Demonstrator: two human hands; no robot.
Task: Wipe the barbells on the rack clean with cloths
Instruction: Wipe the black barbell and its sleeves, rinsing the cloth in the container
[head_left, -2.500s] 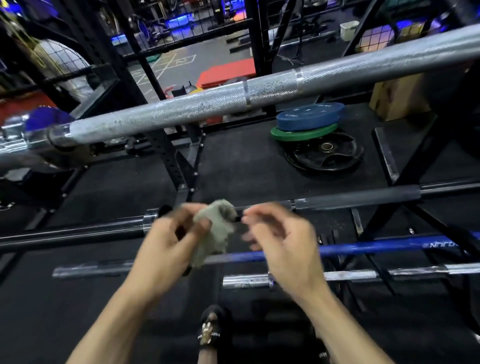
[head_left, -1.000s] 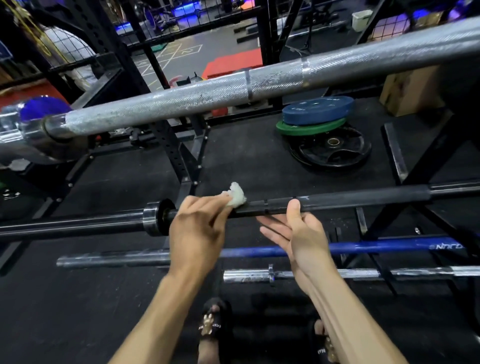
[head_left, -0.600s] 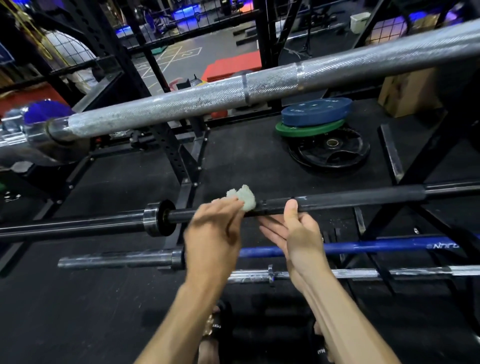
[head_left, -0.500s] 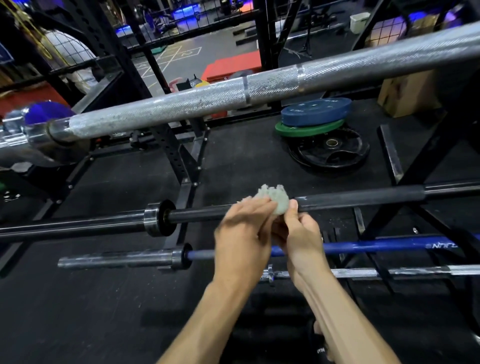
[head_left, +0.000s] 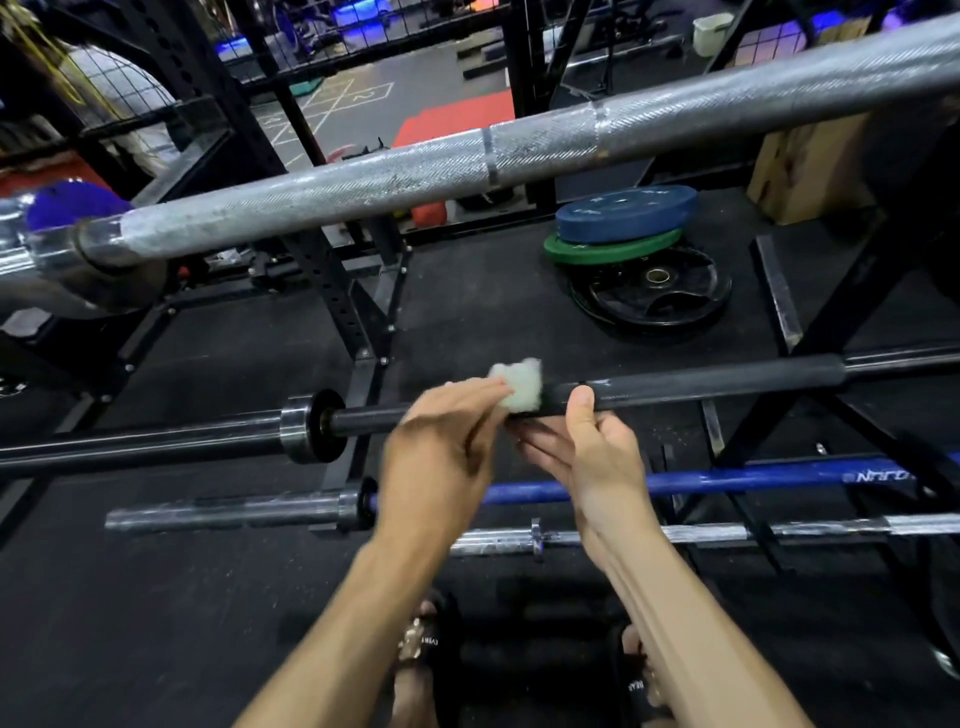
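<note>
The rack (head_left: 337, 306) holds four barbells, stacked from far and high to near and low. The silver barbell (head_left: 519, 150) runs across the top, slanting up to the right. Below it lies the black barbell (head_left: 701, 382), then the blue barbell (head_left: 727, 480), and nearest and lowest the thin chrome barbell (head_left: 727, 532). One pale cloth (head_left: 517, 384) sits bunched on top of the black barbell near its middle, pinched there by the left hand (head_left: 441, 457), whose fingers close over it. The right hand (head_left: 587, 452) is just beside it on the right, palm turned up under the same bar with its thumb laid over the top; its fingers are loosely spread rather than wrapped tight. On the floor beyond the rack lie three weight plates: a blue plate (head_left: 626, 213) on a green plate (head_left: 608, 249), both leaning on a black plate (head_left: 654, 293). Two sandalled feet show at the near edge.
</note>
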